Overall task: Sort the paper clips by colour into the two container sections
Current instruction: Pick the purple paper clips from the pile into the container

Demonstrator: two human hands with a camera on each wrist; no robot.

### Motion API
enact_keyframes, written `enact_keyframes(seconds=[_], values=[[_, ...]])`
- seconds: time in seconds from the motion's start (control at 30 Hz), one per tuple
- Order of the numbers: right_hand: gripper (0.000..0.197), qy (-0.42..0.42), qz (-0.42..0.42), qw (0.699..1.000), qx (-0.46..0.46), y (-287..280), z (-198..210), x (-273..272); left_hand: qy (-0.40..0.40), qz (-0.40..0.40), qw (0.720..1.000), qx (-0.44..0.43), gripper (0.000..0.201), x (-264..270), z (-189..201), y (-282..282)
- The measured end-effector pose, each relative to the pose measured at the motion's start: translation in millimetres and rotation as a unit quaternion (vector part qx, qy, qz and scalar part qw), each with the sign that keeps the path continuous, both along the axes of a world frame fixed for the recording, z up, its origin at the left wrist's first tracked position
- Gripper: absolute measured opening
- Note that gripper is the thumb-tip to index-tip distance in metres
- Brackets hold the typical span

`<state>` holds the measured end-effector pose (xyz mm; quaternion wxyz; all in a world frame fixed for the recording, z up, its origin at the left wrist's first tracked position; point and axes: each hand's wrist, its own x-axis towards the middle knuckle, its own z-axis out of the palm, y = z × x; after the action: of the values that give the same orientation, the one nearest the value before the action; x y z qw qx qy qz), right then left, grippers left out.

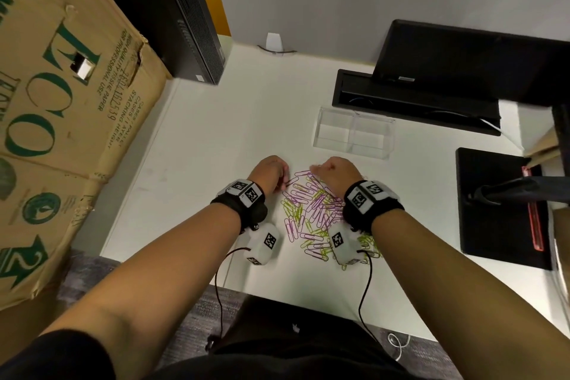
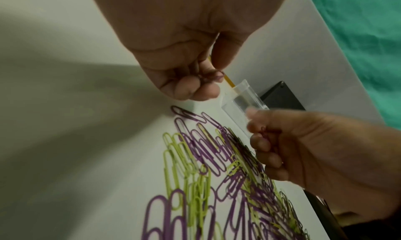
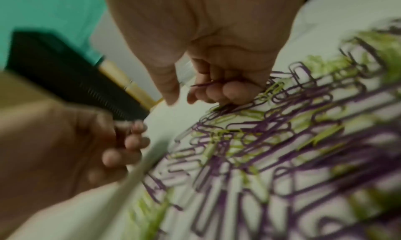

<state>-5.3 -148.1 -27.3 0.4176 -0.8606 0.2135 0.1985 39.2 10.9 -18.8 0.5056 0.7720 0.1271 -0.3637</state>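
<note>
Both hands sit at the far edge of one loose heap of paper clips (image 1: 311,213) on the white tabletop (image 1: 197,163). Left hand (image 1: 269,173) has its fingers curled tight, fingertips bunched together; the left wrist view shows a purple clip (image 2: 211,75) pinched inside them, and its fingertips hover just above another purple clip at the heap's far-left corner. Right hand (image 1: 334,174) is likewise curled into a loose fist, with a dark purple clip (image 3: 204,84) caught between its fingers, and its knuckles rest on the clips below. How many clips each hand holds I cannot tell.

Clips come in two colours, purple and yellow-green, tangled and overlapping, far too many to count; the purple ones look the more numerous.

One clear container (image 1: 354,133) with two side-by-side sections stands on the tabletop beyond the hands, apart from the heap. Behind it lies one black tray (image 1: 413,102); one cardboard box (image 1: 61,102) leans at the left.
</note>
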Motion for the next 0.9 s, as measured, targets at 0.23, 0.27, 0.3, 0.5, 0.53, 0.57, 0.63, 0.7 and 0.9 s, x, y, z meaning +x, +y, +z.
enact_keyframes(seconds=[0.23,0.27,0.3,0.5,0.53,0.57,0.63,0.7,0.9], values=[[0.024,0.024,0.116,0.98,-0.161,14.9,-8.6,-0.9,-0.14,-0.124,0.977,0.099,0.008,-7.8,-13.4,12.3],[0.021,0.022,0.105,0.981,-0.162,15.5,-8.0,-0.3,-0.159,-0.153,0.967,0.124,0.008,-9.0,-14.7,13.9],[0.019,0.018,0.094,0.982,-0.165,15.3,-8.3,0.3,-0.173,-0.184,0.956,0.149,0.009,-10.1,-15.2,14.8],[0.01,0.027,0.121,0.974,-0.192,11.0,-6.1,0.7,-0.224,-0.295,0.902,0.22,0.01,-12.8,-15.7,13.2],[0.01,0.028,0.12,0.975,-0.188,10.0,-6.7,0.7,-0.214,-0.296,0.904,0.221,0.009,-12.3,-15.3,12.2],[0.01,0.023,0.112,0.978,-0.175,8.4,-7.4,1.1,-0.201,-0.291,0.909,0.219,0.006,-11.1,-15.7,11.4],[0.021,-0.009,0.092,0.987,-0.132,2.4,-7.4,0.9,-0.181,-0.281,0.919,0.208,0.003,-9.0,-15.9,10.4],[0.037,-0.045,0.066,0.994,-0.079,-5.8,-3.2,-0.5,-0.177,-0.29,0.918,0.206,0.003,-8.0,-15.7,9.3],[0.018,-0.065,-0.114,0.986,0.107,-33.4,28.5,6.2,-0.201,-0.257,0.932,0.16,0.006,-7.7,-19.2,8.9]])
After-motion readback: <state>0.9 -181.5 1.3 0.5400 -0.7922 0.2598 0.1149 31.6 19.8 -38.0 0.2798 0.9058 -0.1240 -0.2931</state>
